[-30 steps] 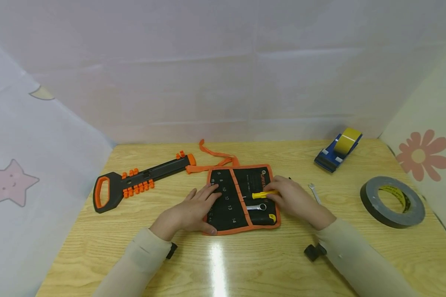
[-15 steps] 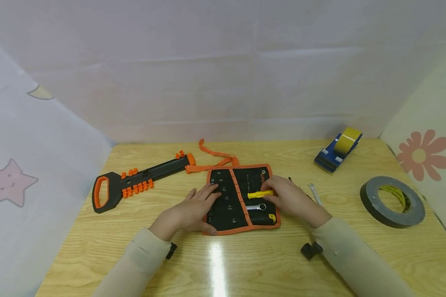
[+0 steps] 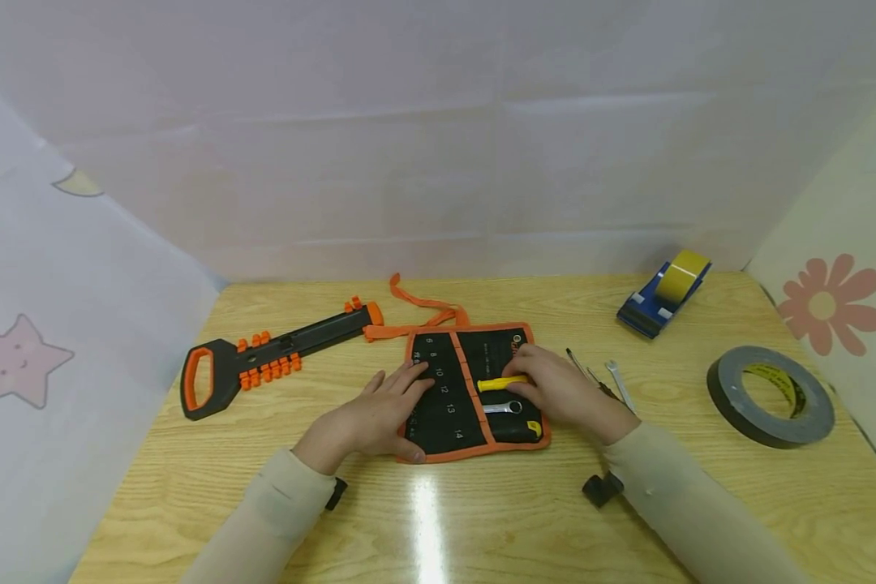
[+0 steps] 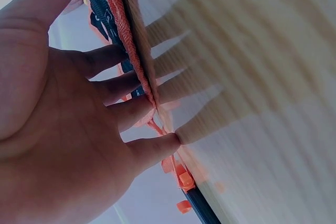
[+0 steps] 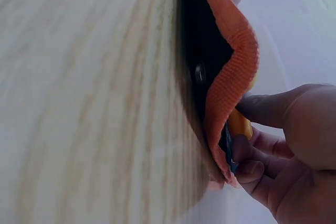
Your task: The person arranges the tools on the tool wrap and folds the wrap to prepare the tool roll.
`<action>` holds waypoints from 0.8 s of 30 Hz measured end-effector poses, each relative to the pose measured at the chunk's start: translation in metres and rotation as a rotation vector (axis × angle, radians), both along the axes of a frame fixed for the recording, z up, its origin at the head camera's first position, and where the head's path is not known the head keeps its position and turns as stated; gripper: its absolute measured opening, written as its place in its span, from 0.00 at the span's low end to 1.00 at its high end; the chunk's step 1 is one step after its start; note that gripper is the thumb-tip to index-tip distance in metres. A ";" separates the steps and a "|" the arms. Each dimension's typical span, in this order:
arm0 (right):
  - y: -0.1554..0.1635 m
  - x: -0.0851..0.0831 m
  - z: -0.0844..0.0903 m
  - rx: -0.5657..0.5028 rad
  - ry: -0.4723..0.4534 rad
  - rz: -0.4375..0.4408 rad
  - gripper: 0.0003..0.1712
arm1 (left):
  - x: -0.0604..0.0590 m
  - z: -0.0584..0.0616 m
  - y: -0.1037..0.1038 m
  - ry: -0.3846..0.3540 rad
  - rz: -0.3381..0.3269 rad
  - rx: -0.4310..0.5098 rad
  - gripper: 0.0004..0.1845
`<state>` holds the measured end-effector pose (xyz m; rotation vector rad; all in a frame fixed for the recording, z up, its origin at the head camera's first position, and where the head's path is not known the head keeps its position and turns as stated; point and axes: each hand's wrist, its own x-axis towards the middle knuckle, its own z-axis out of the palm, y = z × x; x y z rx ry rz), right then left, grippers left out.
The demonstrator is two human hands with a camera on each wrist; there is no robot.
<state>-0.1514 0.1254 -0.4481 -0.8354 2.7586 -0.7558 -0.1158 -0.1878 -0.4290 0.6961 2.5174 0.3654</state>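
Observation:
A black tool roll (image 3: 448, 389) with orange trim and numbered pockets lies flat on the wooden table (image 3: 482, 519). My left hand (image 3: 380, 410) lies flat on its left half, fingers (image 4: 113, 85) straight, pressing the orange edge (image 4: 131, 40). My right hand (image 3: 555, 389) pinches a yellow-handled tool (image 3: 502, 383) lying across the roll's right half. In the right wrist view the yellow handle (image 5: 239, 124) shows behind the roll's orange edge (image 5: 231, 77). A silver wrench (image 3: 504, 407) sits in a pocket just below it.
A black and orange tool rack (image 3: 277, 357) lies at the left. Loose small wrenches (image 3: 616, 381) rest right of the roll. A blue tape dispenser (image 3: 664, 292) stands at the back right, a grey tape roll (image 3: 770, 397) at the far right. Sheets wall three sides.
My right hand has slid the yellow-handled tool leftward across the roll, uncovering the loose tools beside the roll. The left hand has stayed put.

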 end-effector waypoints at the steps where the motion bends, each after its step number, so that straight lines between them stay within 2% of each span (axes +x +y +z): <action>1: 0.000 0.000 0.000 -0.001 -0.002 -0.001 0.08 | 0.000 0.000 0.000 0.001 0.000 0.000 0.59; 14: -0.001 -0.003 -0.004 -0.017 -0.007 0.035 0.09 | 0.000 0.001 0.000 0.001 -0.001 -0.007 0.60; 24: -0.003 -0.001 -0.007 -0.022 -0.020 0.020 0.09 | 0.001 0.001 0.000 -0.008 0.000 -0.005 0.60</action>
